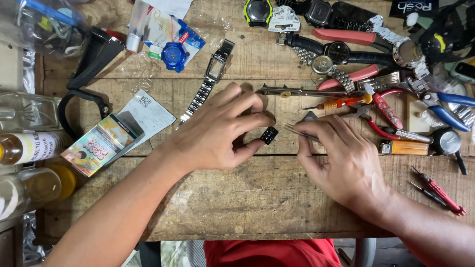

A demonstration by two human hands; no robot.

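My left hand (217,131) pinches a small black watch-band link (269,134) between thumb and forefinger, just above the wooden bench (257,198). My right hand (341,158) grips metal tweezers (297,132) whose tips point left, almost touching the link. A metal watch with a rectangular case and steel bracelet (208,81) lies on the bench just beyond my left hand.
Pliers with red and blue handles (396,106), a small orange-handled screwdriver (341,103), several watches (341,52) and a red pen tool (440,190) crowd the right and far side. Bottles (29,148), a black strap (91,64) and a coloured packet (101,143) sit left.
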